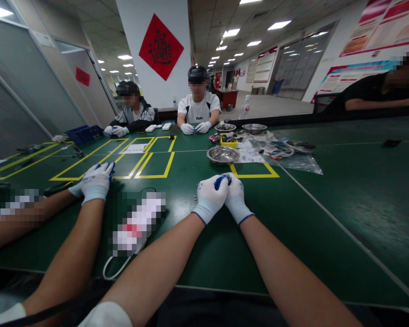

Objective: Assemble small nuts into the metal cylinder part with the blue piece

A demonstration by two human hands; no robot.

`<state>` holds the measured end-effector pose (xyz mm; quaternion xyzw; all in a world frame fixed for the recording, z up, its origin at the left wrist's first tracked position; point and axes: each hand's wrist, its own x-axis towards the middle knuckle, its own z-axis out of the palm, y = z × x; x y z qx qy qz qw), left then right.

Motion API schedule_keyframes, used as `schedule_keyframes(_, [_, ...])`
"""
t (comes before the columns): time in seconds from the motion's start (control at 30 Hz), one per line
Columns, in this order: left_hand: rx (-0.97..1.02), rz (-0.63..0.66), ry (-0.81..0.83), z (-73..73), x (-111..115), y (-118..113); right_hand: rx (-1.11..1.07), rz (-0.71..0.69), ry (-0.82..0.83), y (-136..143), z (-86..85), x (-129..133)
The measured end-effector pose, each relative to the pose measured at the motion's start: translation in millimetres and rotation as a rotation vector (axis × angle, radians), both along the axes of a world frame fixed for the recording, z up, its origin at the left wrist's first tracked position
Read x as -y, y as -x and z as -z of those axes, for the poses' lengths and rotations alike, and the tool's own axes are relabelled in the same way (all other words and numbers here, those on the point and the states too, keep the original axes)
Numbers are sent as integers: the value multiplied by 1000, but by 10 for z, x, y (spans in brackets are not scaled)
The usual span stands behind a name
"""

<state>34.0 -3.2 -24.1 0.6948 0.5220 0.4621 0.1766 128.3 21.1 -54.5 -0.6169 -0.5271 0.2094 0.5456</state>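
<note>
My left hand (209, 196) and my right hand (235, 194), both in white gloves with blue palms, meet above the green table (279, 227). The fingers of both are curled together around something small and dark, mostly hidden by the gloves. A few tiny shiny metal pieces (195, 198) lie on the table just left of my left hand. Beyond my hands stands a shallow steel bowl (222, 155), near a yellow tape outline (255, 176).
At my left, a co-worker's gloved hands (97, 181) rest over the table. A blurred white power strip (139, 222) with a cable lies between us. Behind the bowl are a yellow box (228, 141), more steel bowls (254, 128), plastic bags (303, 161) and gloves. Two people sit opposite.
</note>
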Motion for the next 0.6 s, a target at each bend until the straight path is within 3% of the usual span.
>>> schedule_keyframes(0.6, [11,-4,9,-11,6,-14,9,0,13,4,-38,19])
